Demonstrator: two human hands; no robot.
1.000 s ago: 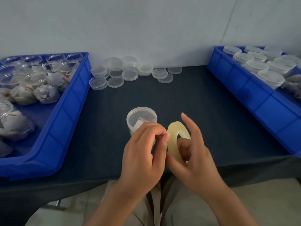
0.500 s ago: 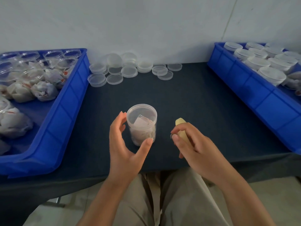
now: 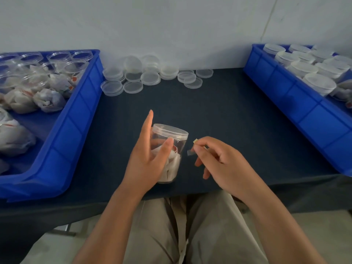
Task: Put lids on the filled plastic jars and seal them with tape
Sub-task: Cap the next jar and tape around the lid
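Observation:
A clear plastic jar with a white packet inside leans to the right near the table's front edge, and a clear lid sits on it. My left hand holds the jar from the left, thumb on its front and fingers behind it. Just to the jar's right, my right hand pinches the yellowish tape roll, which is mostly hidden by the fingers. A short free tape end sticks out toward the jar, a small gap away.
A blue bin on the left holds open jars with white packets. A second blue bin on the right holds lidded jars. Loose clear lids lie along the back wall. The dark table ends just below my hands.
My left hand left the tape, went to the jar and now holds it tilted. My right hand turned the tape roll edge-on and keeps it beside the jar.

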